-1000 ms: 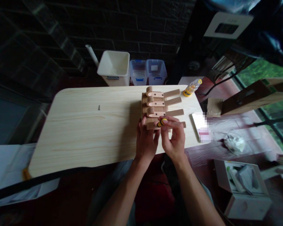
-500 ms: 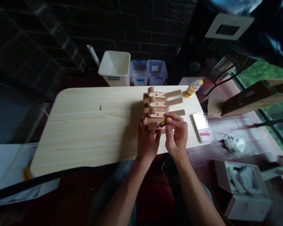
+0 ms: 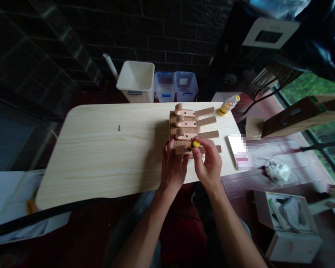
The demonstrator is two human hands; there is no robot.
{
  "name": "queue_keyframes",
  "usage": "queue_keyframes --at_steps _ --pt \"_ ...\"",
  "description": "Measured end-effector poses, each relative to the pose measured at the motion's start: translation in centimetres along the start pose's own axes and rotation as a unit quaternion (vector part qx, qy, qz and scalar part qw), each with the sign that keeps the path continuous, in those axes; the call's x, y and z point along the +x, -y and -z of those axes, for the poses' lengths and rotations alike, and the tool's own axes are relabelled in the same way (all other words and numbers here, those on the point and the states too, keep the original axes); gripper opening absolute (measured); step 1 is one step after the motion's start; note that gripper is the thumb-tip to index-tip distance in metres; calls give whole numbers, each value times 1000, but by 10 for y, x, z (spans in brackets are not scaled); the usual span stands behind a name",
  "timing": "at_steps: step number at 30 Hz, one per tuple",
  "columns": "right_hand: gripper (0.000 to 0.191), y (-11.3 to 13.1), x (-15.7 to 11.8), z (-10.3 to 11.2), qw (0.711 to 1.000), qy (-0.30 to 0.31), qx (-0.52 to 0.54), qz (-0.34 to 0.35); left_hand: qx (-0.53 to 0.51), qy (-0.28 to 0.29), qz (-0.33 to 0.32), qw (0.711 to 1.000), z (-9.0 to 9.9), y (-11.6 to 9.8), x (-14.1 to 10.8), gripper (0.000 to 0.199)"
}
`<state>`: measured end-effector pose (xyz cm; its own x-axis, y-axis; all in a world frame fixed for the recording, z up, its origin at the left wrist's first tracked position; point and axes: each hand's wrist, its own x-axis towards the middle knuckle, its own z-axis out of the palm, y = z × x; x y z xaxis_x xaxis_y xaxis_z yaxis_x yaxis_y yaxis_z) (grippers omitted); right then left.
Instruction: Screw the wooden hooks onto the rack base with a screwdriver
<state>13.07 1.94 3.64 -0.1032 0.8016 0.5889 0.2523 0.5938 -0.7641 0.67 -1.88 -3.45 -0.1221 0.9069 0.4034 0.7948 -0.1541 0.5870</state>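
A pale wooden assembly (image 3: 184, 123) stands on the table, with several rounded lever-like pieces lying side by side on a wooden frame. Long flat strips stick out to its right. My left hand (image 3: 173, 167) grips the near end of the assembly, its fingers against a wooden crosspiece (image 3: 182, 149). My right hand (image 3: 208, 162) pinches a small screwdriver (image 3: 194, 145) with a yellow and black handle. Its tip points down and left into the assembly, but my fingers hide the tip.
The light wood-grain table (image 3: 100, 156) holds a small screw (image 3: 119, 127) and a plastic bottle (image 3: 228, 105). A phone (image 3: 237, 150) lies by its right edge. A white basket (image 3: 136, 81) and clear bins (image 3: 174, 86) stand behind; a box (image 3: 287, 227) sits low right.
My right hand has rotated a little on the screwdriver handle, and its fingers have shifted. The screwdriver stays at the same spot on the assembly, and my left hand keeps its hold.
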Motion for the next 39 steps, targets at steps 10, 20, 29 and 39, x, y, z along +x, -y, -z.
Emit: queue_keyframes --at_steps 10,20,29,39 --pt "34 -6 -8 -6 999 -29 30 -4 -2 -4 7 1000 -1 2 0 41" --pt "29 -5 -10 -6 999 -13 39 -19 15 -1 9 1000 -1 0 1 40" --pt "26 -11 -11 -7 999 -39 24 -14 5 0 6 1000 0 1 2 40" --pt "26 -5 -7 -7 998 -41 47 23 -6 -8 13 1000 1 -2 2 37"
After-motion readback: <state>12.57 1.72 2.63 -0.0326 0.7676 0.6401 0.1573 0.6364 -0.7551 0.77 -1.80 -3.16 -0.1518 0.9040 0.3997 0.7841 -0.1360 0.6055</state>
